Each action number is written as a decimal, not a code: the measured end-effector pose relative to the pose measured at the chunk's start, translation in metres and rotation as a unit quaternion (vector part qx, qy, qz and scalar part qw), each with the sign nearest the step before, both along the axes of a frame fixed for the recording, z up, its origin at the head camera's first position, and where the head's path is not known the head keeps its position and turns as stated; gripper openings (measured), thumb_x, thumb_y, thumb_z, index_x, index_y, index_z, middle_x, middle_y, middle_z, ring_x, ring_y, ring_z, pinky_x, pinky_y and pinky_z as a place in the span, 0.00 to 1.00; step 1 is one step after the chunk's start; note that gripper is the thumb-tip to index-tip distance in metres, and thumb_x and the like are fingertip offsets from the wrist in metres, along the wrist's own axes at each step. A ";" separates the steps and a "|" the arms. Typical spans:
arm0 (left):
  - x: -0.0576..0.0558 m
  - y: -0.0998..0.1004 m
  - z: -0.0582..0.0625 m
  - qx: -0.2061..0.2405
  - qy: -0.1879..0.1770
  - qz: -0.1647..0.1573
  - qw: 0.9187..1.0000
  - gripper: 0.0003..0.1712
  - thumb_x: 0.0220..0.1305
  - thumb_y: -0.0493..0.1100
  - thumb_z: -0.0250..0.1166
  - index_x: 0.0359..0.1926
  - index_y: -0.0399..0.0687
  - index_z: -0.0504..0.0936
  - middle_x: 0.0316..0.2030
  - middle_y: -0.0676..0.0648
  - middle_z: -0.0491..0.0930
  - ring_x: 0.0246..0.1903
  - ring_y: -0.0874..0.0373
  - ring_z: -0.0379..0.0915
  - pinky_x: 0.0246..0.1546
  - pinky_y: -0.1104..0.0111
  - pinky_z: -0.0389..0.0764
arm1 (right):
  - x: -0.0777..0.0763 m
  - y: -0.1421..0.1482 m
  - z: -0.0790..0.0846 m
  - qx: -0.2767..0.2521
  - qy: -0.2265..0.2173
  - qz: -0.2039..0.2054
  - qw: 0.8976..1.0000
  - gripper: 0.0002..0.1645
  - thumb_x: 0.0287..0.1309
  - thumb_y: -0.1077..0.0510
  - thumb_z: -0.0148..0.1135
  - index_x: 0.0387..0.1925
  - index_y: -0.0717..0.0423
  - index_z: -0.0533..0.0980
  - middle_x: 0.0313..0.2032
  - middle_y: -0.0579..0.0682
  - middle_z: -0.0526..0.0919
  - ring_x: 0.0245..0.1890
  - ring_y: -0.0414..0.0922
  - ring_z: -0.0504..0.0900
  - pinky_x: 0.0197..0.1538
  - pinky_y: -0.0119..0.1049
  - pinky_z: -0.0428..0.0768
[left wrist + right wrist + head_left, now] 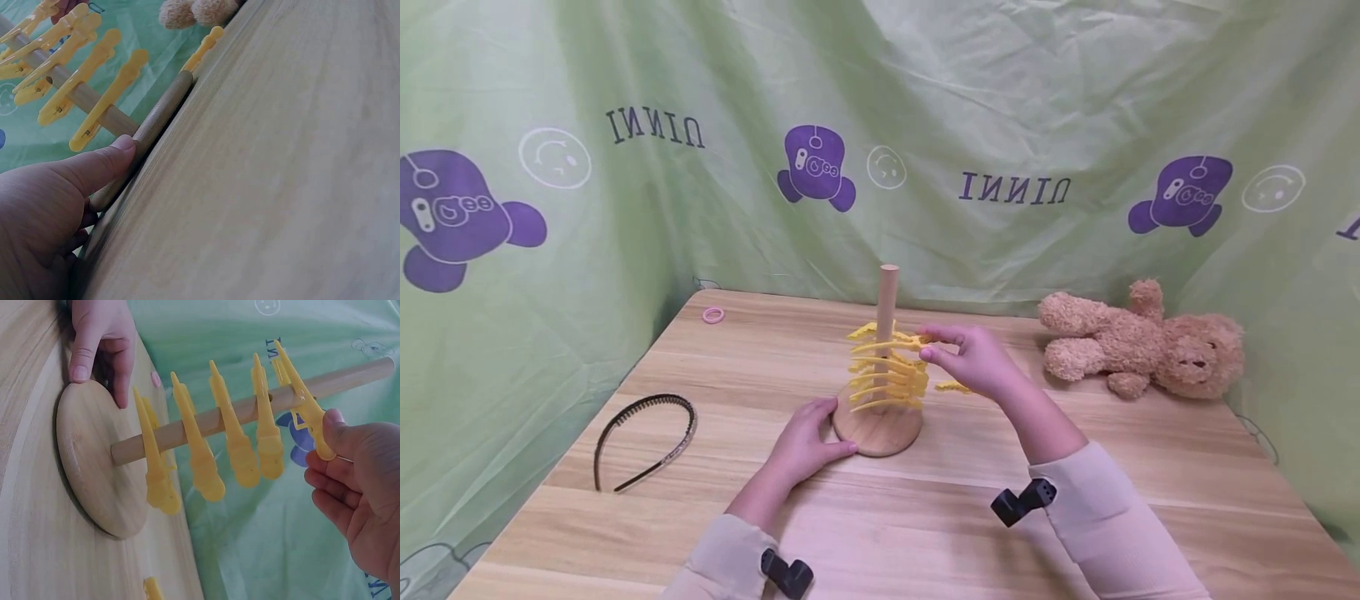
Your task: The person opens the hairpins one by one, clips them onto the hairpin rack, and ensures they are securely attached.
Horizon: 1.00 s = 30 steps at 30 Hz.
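A wooden stand has a round base [883,437] and an upright post [887,292]. Several yellow hair clips [240,447] are clamped one above another along the post. My left hand [805,443] holds the base's rim at the left, thumb at the front edge and fingers round the side. Higher up, my right hand [973,362] pinches the rear end of a yellow hair clip [301,400] between thumb and fingers; its jaws lie around the post. Another yellow hair clip [953,387] lies on the table to the right of the base.
On the table's left lies a black headband [643,402], with a pink ring-shaped band [712,315] farther back. A brown teddy bear [1120,340] lies at the back right. Green printed cloth [880,83] hangs around the wooden table [760,342].
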State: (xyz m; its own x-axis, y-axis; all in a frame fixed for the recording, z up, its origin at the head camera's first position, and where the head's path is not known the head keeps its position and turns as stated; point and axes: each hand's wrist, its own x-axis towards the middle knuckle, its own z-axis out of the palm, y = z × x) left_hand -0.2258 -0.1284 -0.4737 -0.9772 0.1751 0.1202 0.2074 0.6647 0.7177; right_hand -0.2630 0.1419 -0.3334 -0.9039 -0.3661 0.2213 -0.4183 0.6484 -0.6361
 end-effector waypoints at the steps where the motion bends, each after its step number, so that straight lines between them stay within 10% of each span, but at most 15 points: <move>1: 0.000 0.000 0.000 0.000 0.001 0.000 1.000 0.48 0.48 0.52 0.78 0.65 0.31 0.70 0.64 0.34 0.71 0.67 0.38 0.63 0.70 0.47 0.64 | 0.000 0.000 -0.001 -0.002 0.004 0.005 1.000 0.23 0.63 0.52 0.65 0.58 0.54 0.79 0.56 0.57 0.82 0.50 0.51 0.84 0.49 0.48 0.83; 30: 0.000 -0.001 0.000 0.004 0.002 -0.002 1.000 0.48 0.48 0.51 0.78 0.64 0.30 0.70 0.64 0.34 0.72 0.67 0.38 0.63 0.70 0.47 0.63 | -0.002 0.029 -0.018 -0.074 -0.050 -0.015 0.996 0.32 0.66 0.48 0.60 0.68 0.55 0.69 0.68 0.56 0.70 0.70 0.61 0.64 0.71 0.59 0.64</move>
